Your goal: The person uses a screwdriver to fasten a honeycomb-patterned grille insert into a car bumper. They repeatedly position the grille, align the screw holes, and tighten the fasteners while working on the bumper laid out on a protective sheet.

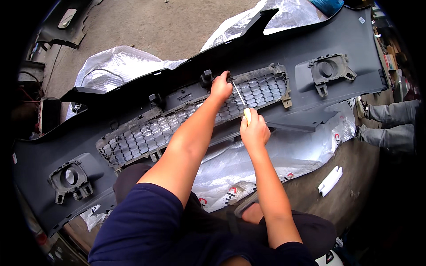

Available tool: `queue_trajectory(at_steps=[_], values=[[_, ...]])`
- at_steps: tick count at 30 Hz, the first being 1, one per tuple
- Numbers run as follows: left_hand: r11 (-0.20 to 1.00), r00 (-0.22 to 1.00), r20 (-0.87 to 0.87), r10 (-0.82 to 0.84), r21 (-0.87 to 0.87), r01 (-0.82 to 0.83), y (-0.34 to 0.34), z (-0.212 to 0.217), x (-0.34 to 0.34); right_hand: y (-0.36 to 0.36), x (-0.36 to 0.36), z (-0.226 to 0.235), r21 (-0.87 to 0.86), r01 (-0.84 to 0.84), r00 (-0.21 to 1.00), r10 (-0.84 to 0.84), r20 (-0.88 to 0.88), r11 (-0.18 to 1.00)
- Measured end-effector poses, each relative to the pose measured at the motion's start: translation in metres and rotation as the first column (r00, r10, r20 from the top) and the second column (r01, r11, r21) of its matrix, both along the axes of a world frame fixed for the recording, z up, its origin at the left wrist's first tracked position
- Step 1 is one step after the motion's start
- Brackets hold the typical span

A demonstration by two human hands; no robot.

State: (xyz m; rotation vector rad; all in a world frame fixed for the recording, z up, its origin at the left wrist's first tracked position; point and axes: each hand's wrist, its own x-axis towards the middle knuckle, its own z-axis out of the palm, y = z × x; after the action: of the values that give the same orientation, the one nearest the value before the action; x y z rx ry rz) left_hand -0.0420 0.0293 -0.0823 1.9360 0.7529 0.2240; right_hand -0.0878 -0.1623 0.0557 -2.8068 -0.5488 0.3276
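A large black car bumper (328, 40) lies inner face up across the view, with a long honeycomb mesh grille (262, 91) set along its middle. My right hand (255, 131) is closed round the pale yellow handle of a screwdriver (240, 95). Its thin metal shaft slants up and left over the mesh, and the tip is close to the grille's upper edge. At that edge my left hand (220, 88) is closed, its fingertips by the screwdriver's tip; what they pinch is too small to make out.
Silvery bubble wrap (301, 159) lies under and around the bumper. Fog lamp frames (69, 177) sit at both ends. A white foam piece (330, 181) is on the floor at right, below another person's legs (390, 126). Another black panel (64, 24) stands far left.
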Motion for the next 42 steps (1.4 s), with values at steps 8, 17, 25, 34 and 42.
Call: queue_trajectory(at_steps=[8,17,25,34,42], values=[[0.994,0.998,-0.067,-0.011,0.107,0.018,0.002,0.013,0.014,-0.026,0.033,-0.056,-0.082,0.98,-0.148,0.381,-0.913,0.183],[0.999,1.0,0.014,-0.006,0.037,0.005,0.003,-0.005,-0.001,0.005,-0.006,-0.012,0.03,0.024,0.999,-0.023,-0.029,0.999],[0.997,0.999,-0.039,-0.029,0.063,0.032,-0.006,0.004,0.009,-0.025,0.042,-0.038,-0.305,0.951,-0.298,0.42,-0.857,0.053],[0.998,0.99,0.137,0.012,-0.055,-0.005,0.003,-0.01,0.002,0.0,-0.003,-0.012,0.143,0.101,0.994,-0.095,-0.049,0.985],[0.999,0.987,0.154,-0.039,-0.021,0.043,0.009,-0.008,0.009,-0.007,0.02,-0.045,-0.081,0.989,-0.11,0.258,-0.96,0.122]])
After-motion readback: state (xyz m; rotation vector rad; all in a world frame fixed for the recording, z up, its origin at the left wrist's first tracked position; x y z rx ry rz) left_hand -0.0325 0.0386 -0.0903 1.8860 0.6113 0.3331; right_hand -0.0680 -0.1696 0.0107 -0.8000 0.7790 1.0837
